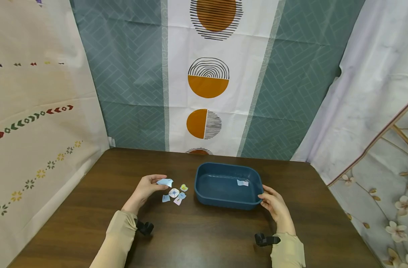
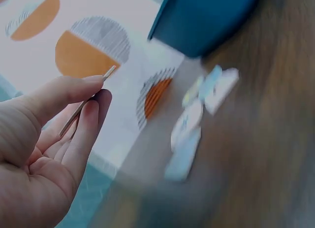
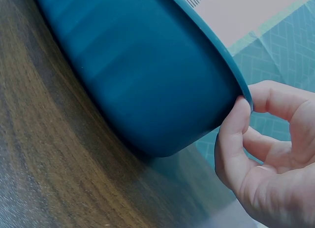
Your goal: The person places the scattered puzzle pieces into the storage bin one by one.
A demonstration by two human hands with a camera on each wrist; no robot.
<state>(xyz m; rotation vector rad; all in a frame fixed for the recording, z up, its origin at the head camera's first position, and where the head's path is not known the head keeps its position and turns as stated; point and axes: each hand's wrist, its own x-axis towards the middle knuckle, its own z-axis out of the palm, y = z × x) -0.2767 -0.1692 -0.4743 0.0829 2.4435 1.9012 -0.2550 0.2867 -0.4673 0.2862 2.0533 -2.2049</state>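
Observation:
My left hand point(image 1: 149, 188) pinches a thin, flat light-blue puzzle piece point(image 1: 165, 182) between thumb and fingertips, above the table. The left wrist view shows that piece point(image 2: 81, 109) edge-on. Just right of this hand lie several more small flat pieces, among them a round white one with a compass star point(image 1: 174, 192) and a yellow-green one point(image 1: 184, 188). My right hand point(image 1: 274, 203) grips the rim of a dark blue rectangular tub point(image 1: 224, 204) at its right side, thumb and finger pinching the edge in the right wrist view. One pale piece point(image 1: 243, 183) lies inside the tub.
The brown wooden table point(image 1: 204, 238) reaches back to a hanging patterned curtain point(image 1: 133, 93). A cream cloth point(image 1: 39, 123) hangs at the left and a floral white one point(image 1: 375, 167) at the right. Black wrist straps point(image 1: 145, 227) sit on both forearms.

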